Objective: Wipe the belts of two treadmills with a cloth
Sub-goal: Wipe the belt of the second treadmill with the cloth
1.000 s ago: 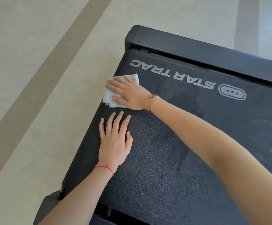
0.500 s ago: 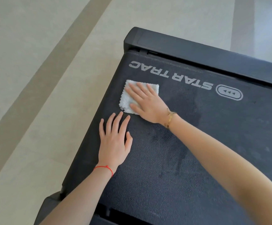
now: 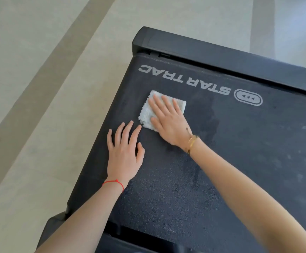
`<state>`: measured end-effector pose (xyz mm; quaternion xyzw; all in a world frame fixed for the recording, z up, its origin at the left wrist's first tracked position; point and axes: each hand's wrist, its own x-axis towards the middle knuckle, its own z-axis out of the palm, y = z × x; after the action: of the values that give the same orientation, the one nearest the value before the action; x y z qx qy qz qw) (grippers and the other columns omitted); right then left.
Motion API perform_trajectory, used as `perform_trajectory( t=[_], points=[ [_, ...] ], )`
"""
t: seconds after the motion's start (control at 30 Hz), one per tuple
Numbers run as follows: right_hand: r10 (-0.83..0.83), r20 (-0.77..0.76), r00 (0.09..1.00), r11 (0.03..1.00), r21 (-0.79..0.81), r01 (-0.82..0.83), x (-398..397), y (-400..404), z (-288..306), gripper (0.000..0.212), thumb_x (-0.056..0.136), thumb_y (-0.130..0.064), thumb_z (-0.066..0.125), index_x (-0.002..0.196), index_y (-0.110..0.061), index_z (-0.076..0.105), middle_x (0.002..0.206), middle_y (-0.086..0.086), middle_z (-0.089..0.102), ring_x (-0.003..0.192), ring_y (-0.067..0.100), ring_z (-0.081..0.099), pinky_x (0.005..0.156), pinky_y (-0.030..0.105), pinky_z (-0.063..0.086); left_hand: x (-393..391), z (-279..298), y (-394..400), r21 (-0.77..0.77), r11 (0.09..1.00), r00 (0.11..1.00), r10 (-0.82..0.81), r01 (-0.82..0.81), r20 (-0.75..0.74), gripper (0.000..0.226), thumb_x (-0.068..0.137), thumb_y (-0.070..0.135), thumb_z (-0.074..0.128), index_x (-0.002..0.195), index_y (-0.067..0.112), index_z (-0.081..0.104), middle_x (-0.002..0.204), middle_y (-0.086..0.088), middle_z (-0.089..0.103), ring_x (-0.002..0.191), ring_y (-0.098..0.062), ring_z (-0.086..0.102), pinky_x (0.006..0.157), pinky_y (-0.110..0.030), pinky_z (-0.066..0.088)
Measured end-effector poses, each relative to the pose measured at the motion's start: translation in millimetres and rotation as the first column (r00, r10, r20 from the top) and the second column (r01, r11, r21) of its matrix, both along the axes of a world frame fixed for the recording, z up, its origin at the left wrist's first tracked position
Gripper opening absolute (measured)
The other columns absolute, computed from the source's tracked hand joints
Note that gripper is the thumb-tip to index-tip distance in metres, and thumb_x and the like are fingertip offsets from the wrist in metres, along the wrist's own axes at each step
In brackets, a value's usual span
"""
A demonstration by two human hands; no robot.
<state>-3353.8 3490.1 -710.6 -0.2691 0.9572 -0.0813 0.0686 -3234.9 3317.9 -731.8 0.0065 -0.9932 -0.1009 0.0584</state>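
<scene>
Head view, looking down on the rear end of a treadmill. Nearest the camera, two bare forearms are seen entering from the lower edge. A red thread [image 3: 114,183] is worn on the left wrist and a gold bracelet [image 3: 191,143] on the right wrist. The left hand [image 3: 124,156] is laid flat, palm down, on the black textured belt [image 3: 221,179] near its left edge; its fingers are straight and slightly spread, and nothing is held by it. Just beyond and to the right of it, the right hand [image 3: 168,121] is pressed flat, palm down, on a small white cloth [image 3: 145,116]. Its fingers are extended and lie close together across the cloth, which is pinned under the palm and fingers rather than pinched. The cloth is spread on the belt, with its zigzag-cut edge shown toward the left hand; the left index fingertip is seen just beside the cloth's near corner, and contact cannot be confirmed. Darker streaks are visible on the belt to the right of the right wrist. Farther along the belt, grey "STAR TRAC" lettering [image 3: 183,81] and an oval emblem [image 3: 248,97] with three arrowheads are printed upside down to the viewer. Beyond these, the belt is bounded by a black end cover [image 3: 221,52]. A pale floor [image 3: 38,88] crossed by a darker band [image 3: 48,73] is shown to the left and beyond.
</scene>
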Motion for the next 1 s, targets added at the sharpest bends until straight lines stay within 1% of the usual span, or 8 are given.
perform_trajectory(
  t=[0.17,0.3,0.4,0.53,0.73,0.8,0.9,1.0],
  points=[
    [0.074,-0.006,0.997,0.996,0.049,-0.074,2,47,0,0.057,0.107,-0.043,0.018,0.159,-0.021,0.007,0.166,-0.001,0.007,0.153,0.021,0.003,0.123,0.041,-0.001,1,2,0,0.02,1.0,1.0,-0.002,0.002,-0.007,0.051,0.098,0.032,0.033,0.145,0.021,0.048,0.154,-0.006,0.043,0.144,-0.03,0.037,0.119,-0.06,0.022],
    [-0.341,0.014,0.94,0.938,0.066,0.34,-82,95,8,0.059,0.107,-0.041,0.018,0.159,-0.016,0.003,0.166,0.006,0.0,0.153,0.028,-0.001,0.121,0.045,-0.003,1,2,-2,0.027,1.0,1.0,-0.001,0.001,0.012,0.052,0.098,0.035,0.031,0.145,0.021,0.049,0.154,-0.007,0.044,0.144,-0.031,0.037,0.12,-0.061,0.022],
    [-0.496,0.107,0.862,0.868,0.088,0.489,-116,110,10,0.061,0.105,-0.044,0.014,0.158,-0.019,-0.002,0.166,0.002,-0.007,0.152,0.027,-0.009,0.122,0.048,-0.008,0,2,-1,0.026,1.0,1.0,-0.002,0.002,0.011,0.05,0.098,0.034,0.034,0.145,0.022,0.048,0.154,-0.007,0.044,0.144,-0.031,0.037,0.12,-0.061,0.022],
    [-0.405,0.042,0.913,0.913,0.062,0.402,-78,77,7,0.059,0.107,-0.037,0.018,0.158,-0.014,0.004,0.166,0.006,-0.001,0.152,0.032,-0.002,0.121,0.052,-0.002,0,0,-1,0.026,1.0,1.0,-0.001,0.001,0.009,0.05,0.097,0.032,0.039,0.145,0.022,0.048,0.155,-0.007,0.043,0.144,-0.03,0.036,0.12,-0.06,0.021],
    [0.099,0.023,0.995,0.994,0.037,-0.1,41,76,1,0.057,0.107,-0.045,0.014,0.159,-0.026,0.0,0.166,-0.006,-0.002,0.153,0.018,-0.008,0.124,0.041,-0.007,2,-1,-2,0.038,0.999,1.0,-0.005,0.006,-0.027,0.049,0.097,0.03,0.038,0.145,0.021,0.048,0.154,-0.006,0.043,0.144,-0.03,0.036,0.12,-0.059,0.021],
    [0.01,0.021,1.0,0.999,0.048,-0.011,26,90,4,0.057,0.107,-0.043,0.017,0.159,-0.026,0.001,0.166,-0.005,-0.002,0.153,0.019,-0.007,0.124,0.043,-0.003,2,-1,-2,0.04,0.999,1.0,-0.008,0.009,-0.022,0.048,0.098,0.03,0.039,0.145,0.021,0.048,0.154,-0.007,0.044,0.144,-0.031,0.036,0.12,-0.059,0.02],
    [-0.309,0.06,0.949,0.951,0.01,0.309,4,84,8,0.056,0.108,-0.036,0.021,0.159,-0.022,0.004,0.166,-0.003,-0.002,0.153,0.025,-0.003,0.123,0.046,-0.002,2,-1,-3,0.06,0.998,1.0,-0.006,0.007,-0.006,0.047,0.099,0.028,0.045,0.146,0.021,0.048,0.154,-0.008,0.044,0.144,-0.031,0.036,0.12,-0.06,0.02],
    [-0.312,0.025,0.95,0.95,0.034,0.311,35,57,4,0.057,0.107,-0.036,0.018,0.159,-0.018,0.003,0.166,0.002,-0.001,0.153,0.03,-0.003,0.122,0.052,0.001,2,2,-2,0.111,0.994,1.0,-0.021,0.023,-0.014,0.046,0.1,0.024,0.044,0.146,0.02,0.049,0.154,-0.008,0.044,0.145,-0.031,0.035,0.121,-0.06,0.018]
  ],
)
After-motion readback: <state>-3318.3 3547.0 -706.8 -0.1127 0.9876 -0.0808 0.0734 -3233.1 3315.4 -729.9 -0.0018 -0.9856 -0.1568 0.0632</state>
